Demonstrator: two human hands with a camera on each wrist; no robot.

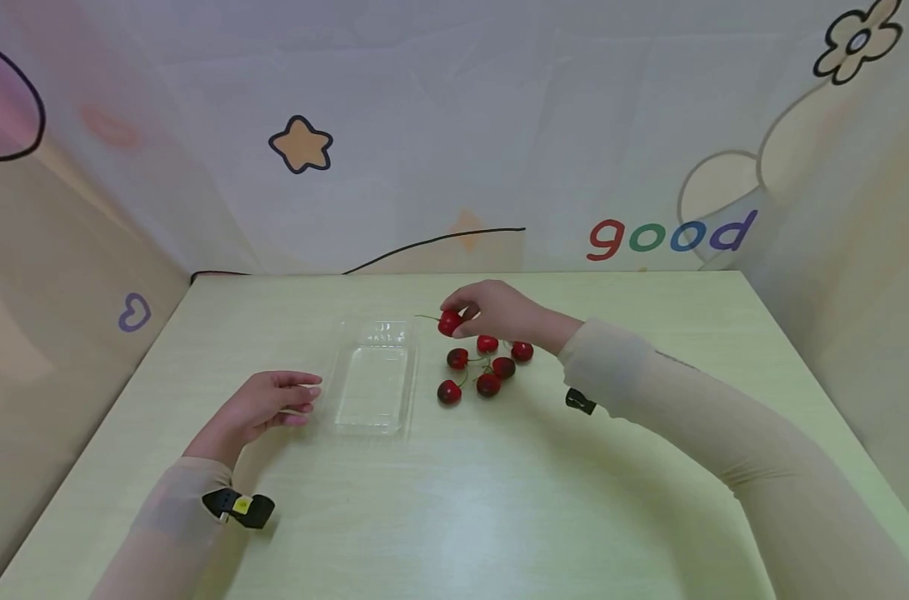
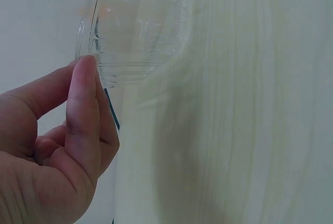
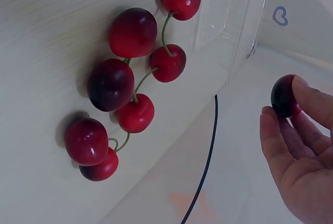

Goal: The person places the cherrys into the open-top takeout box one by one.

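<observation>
In the head view my right hand pinches a dark red cherry between thumb and fingertips, raised above the table with its stem pointing left. The right wrist view also shows this held cherry, dark on one side. Several more cherries with green stems lie grouped on the table, below the right hand in the head view. To their left stands a clear plastic box. My left hand is at its left side; in the left wrist view the thumb and fingers pinch the box's rim.
The pale wood-grain table is bounded by a printed cloth backdrop at the back and sides. Dark wrist cameras sit on both sleeves.
</observation>
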